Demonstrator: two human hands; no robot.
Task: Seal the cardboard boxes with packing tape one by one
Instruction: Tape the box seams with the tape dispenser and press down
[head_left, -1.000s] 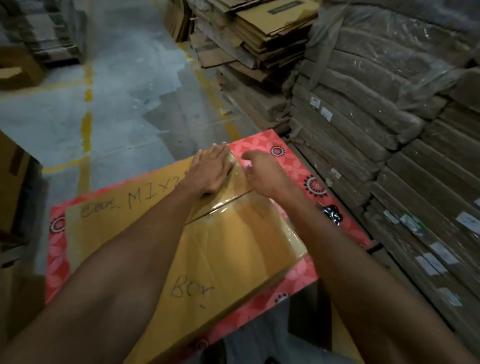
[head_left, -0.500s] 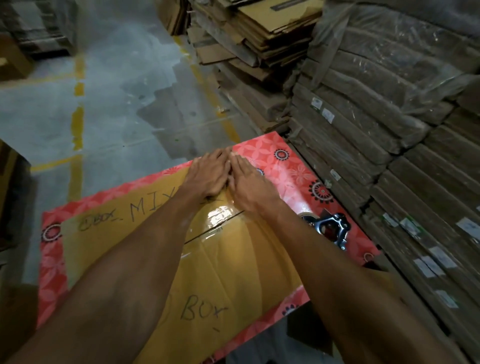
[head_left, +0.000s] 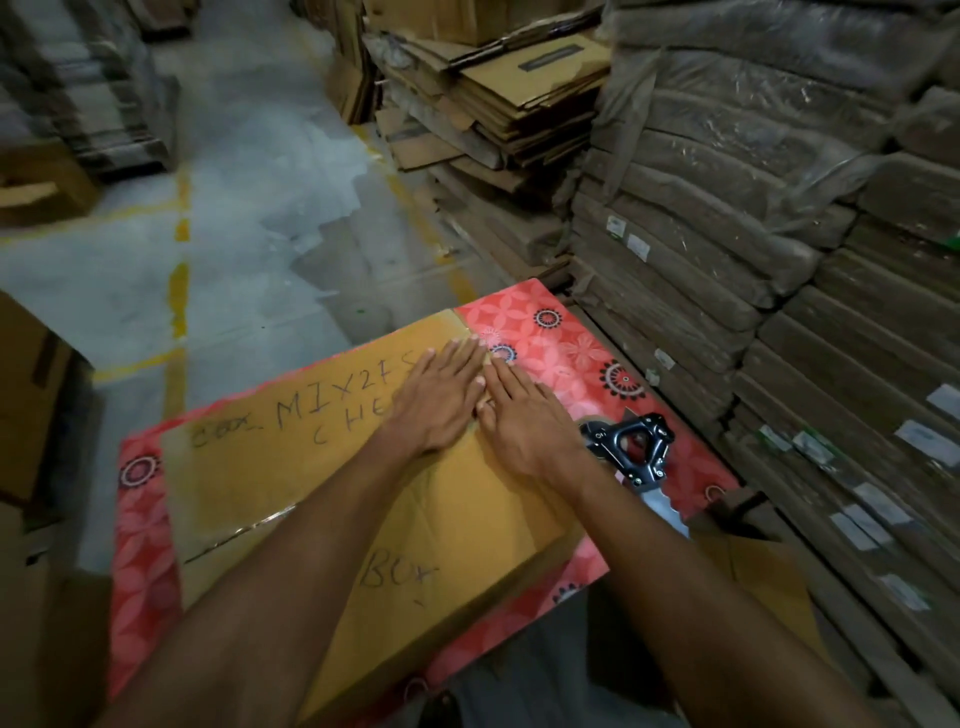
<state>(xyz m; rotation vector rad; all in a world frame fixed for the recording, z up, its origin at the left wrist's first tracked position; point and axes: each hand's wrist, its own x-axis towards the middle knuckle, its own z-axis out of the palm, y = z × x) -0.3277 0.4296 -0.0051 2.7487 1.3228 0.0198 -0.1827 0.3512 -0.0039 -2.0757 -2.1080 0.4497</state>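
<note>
A closed brown cardboard box (head_left: 270, 478) with handwritten black letters lies on a red flower-patterned table (head_left: 582, 343). Clear tape shines along its middle seam. My left hand (head_left: 441, 400) and my right hand (head_left: 524, 421) lie flat side by side on the far end of the box top, fingers straight, pressing on the seam. A black tape dispenser (head_left: 631, 449) with a toothed blade rests on the table just right of my right wrist.
Tall stacks of flattened, wrapped cardboard (head_left: 779, 260) rise along the right. More loose flat boxes (head_left: 509, 104) are piled at the back. A brown carton (head_left: 26, 395) stands at the left. Grey concrete floor with yellow lines (head_left: 179, 280) stretches beyond the table.
My right hand went from curled at the box's far edge to flat beside my left hand. The tape dispenser has come into view on the table at the right.
</note>
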